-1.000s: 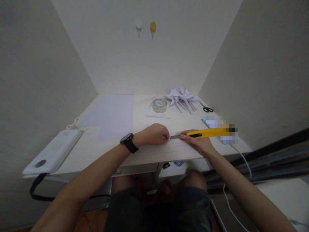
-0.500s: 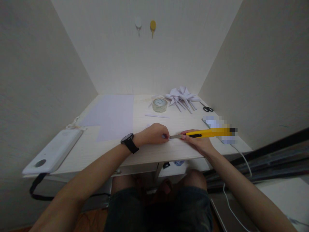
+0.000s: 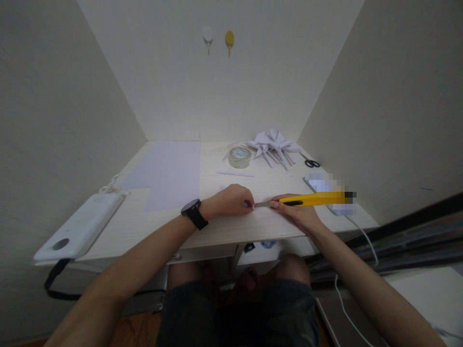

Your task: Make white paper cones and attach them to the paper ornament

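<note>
Yellow knife (image 3: 309, 198) clamped in my right hand (image 3: 302, 216), I hold its blade (image 3: 264, 204) right by the paper scrap (image 3: 247, 204) that my left hand (image 3: 233, 200) pinches over the table (image 3: 224, 229). Should the scrap slip or give suddenly, the blade could skid into my left hand.

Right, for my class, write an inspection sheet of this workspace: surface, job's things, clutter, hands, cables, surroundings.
Surface: pale wood-grain desk.
Job's things: yellow cutter, blade out; small pale piece.
Clutter: tape roll, folded paper pieces, scissors, paper sheet, thin strip, white box.
Hands: left hand curled around the pale piece; right hand holding the cutter; blade contact unclear.
Cables: white cable near the desk's right end; black strap at left.
Surroundings: pale walls; white hook, yellow hook.
</note>
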Available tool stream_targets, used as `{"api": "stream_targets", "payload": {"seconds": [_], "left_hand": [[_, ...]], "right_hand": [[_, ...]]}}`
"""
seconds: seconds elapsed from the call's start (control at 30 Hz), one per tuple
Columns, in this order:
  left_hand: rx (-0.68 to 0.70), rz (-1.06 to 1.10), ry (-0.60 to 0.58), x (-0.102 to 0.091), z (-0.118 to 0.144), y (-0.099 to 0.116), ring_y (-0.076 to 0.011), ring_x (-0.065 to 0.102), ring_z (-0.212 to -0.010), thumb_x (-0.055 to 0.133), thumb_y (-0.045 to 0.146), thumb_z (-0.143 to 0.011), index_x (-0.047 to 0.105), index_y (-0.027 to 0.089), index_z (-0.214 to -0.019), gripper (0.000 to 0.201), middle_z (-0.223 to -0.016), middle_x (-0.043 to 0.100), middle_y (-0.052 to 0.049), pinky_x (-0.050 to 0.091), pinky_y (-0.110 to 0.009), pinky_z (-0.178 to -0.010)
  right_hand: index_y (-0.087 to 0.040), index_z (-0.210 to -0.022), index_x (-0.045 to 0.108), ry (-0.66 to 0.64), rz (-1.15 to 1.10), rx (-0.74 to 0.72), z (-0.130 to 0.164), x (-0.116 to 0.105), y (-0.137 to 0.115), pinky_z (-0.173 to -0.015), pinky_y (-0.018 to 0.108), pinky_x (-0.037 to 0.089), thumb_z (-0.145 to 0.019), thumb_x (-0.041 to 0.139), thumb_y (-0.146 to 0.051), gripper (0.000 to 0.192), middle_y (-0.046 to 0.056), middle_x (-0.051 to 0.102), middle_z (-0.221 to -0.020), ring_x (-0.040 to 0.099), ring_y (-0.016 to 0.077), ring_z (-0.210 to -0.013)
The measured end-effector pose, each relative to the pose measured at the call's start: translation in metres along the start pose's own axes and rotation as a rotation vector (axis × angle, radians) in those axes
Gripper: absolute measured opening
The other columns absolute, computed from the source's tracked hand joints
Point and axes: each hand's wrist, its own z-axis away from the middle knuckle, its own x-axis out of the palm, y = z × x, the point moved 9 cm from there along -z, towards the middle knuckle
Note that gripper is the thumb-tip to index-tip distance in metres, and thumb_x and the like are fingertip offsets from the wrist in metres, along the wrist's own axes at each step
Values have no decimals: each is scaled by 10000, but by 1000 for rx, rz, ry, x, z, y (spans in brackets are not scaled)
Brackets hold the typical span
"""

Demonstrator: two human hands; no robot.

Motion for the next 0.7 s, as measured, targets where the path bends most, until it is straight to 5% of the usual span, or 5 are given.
{"api": "stream_targets", "payload": {"seconds": [0.7], "left_hand": [[8, 16, -36, -6, -3, 0, -174, 671, -836, 686, 184, -755, 742, 166, -880, 138, -910, 745, -55, 476, -269, -797]], "right_hand": [[-222, -831, 796, -50, 139, -63, 1, 3, -14, -787, 409, 586, -717, 782, -492, 294, 73, 774, -844, 710, 274, -808]]}}
